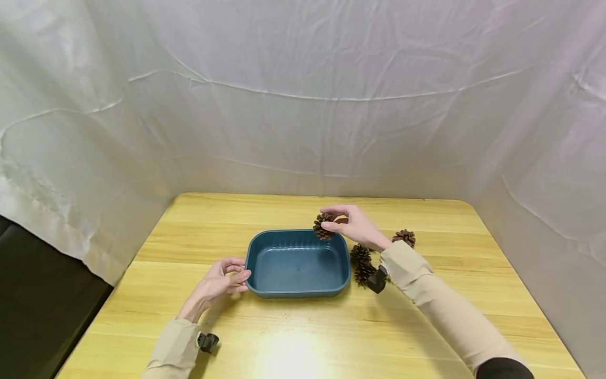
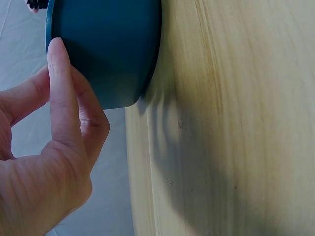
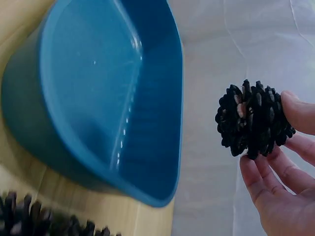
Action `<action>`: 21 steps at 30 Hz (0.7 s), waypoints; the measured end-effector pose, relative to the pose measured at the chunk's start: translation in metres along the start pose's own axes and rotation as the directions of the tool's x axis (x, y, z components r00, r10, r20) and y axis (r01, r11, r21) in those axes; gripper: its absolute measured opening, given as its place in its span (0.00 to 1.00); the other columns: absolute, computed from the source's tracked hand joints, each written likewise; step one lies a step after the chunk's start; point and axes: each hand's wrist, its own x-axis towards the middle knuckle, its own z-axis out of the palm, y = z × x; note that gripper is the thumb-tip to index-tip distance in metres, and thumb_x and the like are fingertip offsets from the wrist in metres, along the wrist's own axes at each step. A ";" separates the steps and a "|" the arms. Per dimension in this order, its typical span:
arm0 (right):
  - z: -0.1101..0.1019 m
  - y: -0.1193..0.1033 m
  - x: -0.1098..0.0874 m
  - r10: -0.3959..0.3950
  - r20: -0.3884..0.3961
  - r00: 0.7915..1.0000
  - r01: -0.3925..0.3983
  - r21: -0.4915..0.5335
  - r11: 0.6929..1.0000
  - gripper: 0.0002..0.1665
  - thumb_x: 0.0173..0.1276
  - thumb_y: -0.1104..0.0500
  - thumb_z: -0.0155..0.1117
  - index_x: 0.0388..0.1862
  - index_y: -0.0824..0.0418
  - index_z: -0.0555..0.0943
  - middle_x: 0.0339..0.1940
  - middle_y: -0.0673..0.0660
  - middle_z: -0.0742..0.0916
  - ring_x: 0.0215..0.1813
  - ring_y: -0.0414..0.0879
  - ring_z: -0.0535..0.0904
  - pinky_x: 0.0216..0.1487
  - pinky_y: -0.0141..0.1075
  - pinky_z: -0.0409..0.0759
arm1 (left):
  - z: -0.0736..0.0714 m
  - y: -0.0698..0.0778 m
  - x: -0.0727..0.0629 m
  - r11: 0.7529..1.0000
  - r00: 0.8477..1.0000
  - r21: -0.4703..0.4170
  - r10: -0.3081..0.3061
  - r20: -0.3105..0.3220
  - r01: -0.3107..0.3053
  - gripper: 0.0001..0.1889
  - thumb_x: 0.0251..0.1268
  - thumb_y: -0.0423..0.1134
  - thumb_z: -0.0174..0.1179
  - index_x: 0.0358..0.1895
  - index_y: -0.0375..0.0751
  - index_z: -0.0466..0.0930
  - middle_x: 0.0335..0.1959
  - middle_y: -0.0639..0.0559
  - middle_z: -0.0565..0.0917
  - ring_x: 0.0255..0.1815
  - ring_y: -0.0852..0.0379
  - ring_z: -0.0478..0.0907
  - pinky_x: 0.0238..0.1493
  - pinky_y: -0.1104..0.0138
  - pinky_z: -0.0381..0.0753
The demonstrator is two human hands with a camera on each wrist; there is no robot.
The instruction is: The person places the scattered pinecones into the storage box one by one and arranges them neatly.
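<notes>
A blue plastic basin with a raised rim sits on the wooden table, its inside bare. My left hand grips the basin's left end, thumb over the rim and fingers along the outer wall, as the left wrist view shows close up. In my right hand a brown pine cone is pinched between thumb and fingertips. It is held up above the basin's far right corner. More pine cones lie just right of the basin, partly hidden by the right wrist.
Another pine cone lies farther right, behind the right forearm. The wooden table is backed by a pale hanging curtain on three sides. A dark surface shows beyond the table's left edge.
</notes>
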 end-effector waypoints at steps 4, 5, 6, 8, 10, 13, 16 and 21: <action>0.007 -0.005 0.007 0.018 0.033 0.999 -0.018 0.019 1.000 0.28 0.70 0.56 0.69 0.67 0.60 0.77 0.64 0.63 0.82 0.62 0.57 0.80 0.62 0.47 0.86 | 0.000 -0.001 0.000 1.000 1.000 -0.003 0.003 0.001 -0.003 0.28 0.71 0.28 0.58 0.66 0.17 0.58 0.43 0.50 0.76 0.33 0.62 0.83 0.40 0.71 0.92; 0.008 -0.007 0.008 0.021 0.043 0.999 -0.023 0.024 0.999 0.28 0.70 0.56 0.69 0.67 0.60 0.78 0.62 0.62 0.83 0.61 0.57 0.81 0.60 0.46 0.87 | 0.000 -0.001 0.000 1.000 1.000 -0.004 0.003 0.002 -0.003 0.28 0.71 0.28 0.58 0.66 0.16 0.58 0.43 0.49 0.77 0.33 0.62 0.83 0.40 0.71 0.92; 0.010 -0.008 0.010 0.024 0.053 0.998 -0.025 0.029 0.999 0.28 0.69 0.56 0.69 0.66 0.60 0.78 0.61 0.62 0.83 0.61 0.57 0.81 0.59 0.46 0.87 | 0.000 -0.001 0.000 1.000 1.000 -0.005 0.003 0.003 -0.003 0.28 0.71 0.28 0.58 0.66 0.16 0.58 0.43 0.49 0.77 0.33 0.62 0.83 0.41 0.71 0.92; 0.013 -0.010 0.014 0.030 0.072 0.997 -0.033 0.044 0.998 0.27 0.69 0.57 0.70 0.65 0.60 0.79 0.58 0.63 0.84 0.60 0.57 0.80 0.58 0.45 0.87 | 0.000 -0.001 0.001 1.000 1.000 -0.005 0.003 0.004 -0.003 0.28 0.71 0.28 0.59 0.65 0.17 0.58 0.43 0.49 0.77 0.33 0.62 0.84 0.41 0.71 0.92; 0.016 -0.011 0.018 0.046 0.089 0.995 -0.051 0.058 0.997 0.26 0.68 0.58 0.70 0.64 0.60 0.80 0.58 0.62 0.85 0.62 0.57 0.79 0.59 0.46 0.86 | 0.000 -0.001 0.001 1.000 1.000 -0.005 0.003 0.004 -0.003 0.28 0.71 0.28 0.59 0.65 0.17 0.58 0.44 0.49 0.77 0.33 0.62 0.84 0.41 0.71 0.92; 0.021 -0.010 0.025 0.074 0.109 0.991 -0.082 0.071 0.994 0.25 0.66 0.60 0.71 0.63 0.59 0.81 0.60 0.60 0.85 0.64 0.55 0.78 0.64 0.47 0.83 | 0.000 0.000 0.001 1.000 1.000 -0.004 0.003 0.005 -0.003 0.28 0.71 0.28 0.59 0.65 0.16 0.58 0.44 0.48 0.77 0.33 0.62 0.83 0.41 0.71 0.92; 0.026 -0.009 0.032 0.091 0.132 0.987 -0.103 0.091 0.990 0.25 0.64 0.61 0.73 0.62 0.59 0.82 0.60 0.59 0.86 0.65 0.53 0.78 0.68 0.48 0.80 | 0.000 0.001 0.000 1.000 1.000 -0.003 -0.001 0.007 0.001 0.27 0.71 0.27 0.58 0.65 0.16 0.57 0.44 0.48 0.76 0.33 0.62 0.83 0.41 0.71 0.92; 0.036 -0.008 0.042 0.088 0.168 0.982 -0.113 0.146 0.983 0.26 0.62 0.63 0.73 0.61 0.61 0.82 0.60 0.60 0.86 0.65 0.53 0.78 0.71 0.49 0.77 | 0.001 0.002 0.000 1.000 1.000 0.003 -0.007 0.007 0.007 0.28 0.71 0.28 0.58 0.66 0.17 0.58 0.46 0.46 0.76 0.33 0.61 0.82 0.41 0.71 0.92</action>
